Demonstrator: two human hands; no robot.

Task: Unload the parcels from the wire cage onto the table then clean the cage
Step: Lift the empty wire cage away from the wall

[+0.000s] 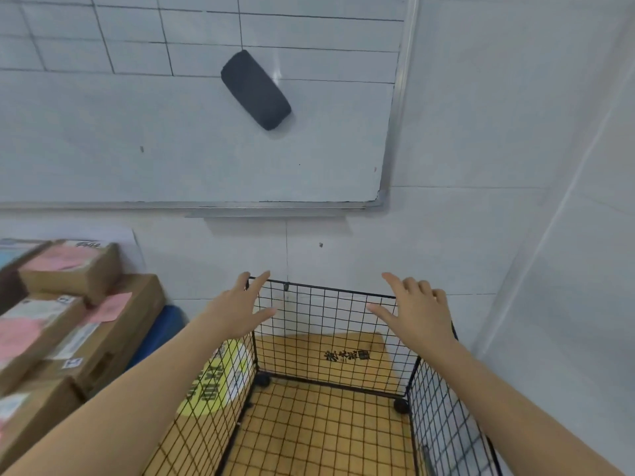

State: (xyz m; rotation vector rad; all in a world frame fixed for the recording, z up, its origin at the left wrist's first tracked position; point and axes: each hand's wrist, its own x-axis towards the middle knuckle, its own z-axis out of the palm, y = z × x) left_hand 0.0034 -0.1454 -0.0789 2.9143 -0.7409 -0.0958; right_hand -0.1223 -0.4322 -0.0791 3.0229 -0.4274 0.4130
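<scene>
A black wire cage (pixel 326 324) stands against the white wall, with no parcels inside; only a yellowish gridded board (pixel 319 431) shows through its floor. My left hand (pixel 240 307) hovers with straight fingers at the cage's back left top corner. My right hand (pixel 417 309) is spread the same way at the back right of the top rim. Neither hand holds anything. Several brown cardboard parcels (pixel 72 328) with pink and white labels are stacked at the left.
A whiteboard (pixel 192 146) hangs on the wall above, with a dark eraser (pixel 256 90) stuck to it. A blue object (pixel 165 328) and a yellow-green sign (pixel 213 379) lie between the parcels and the cage. A wall corner is close on the right.
</scene>
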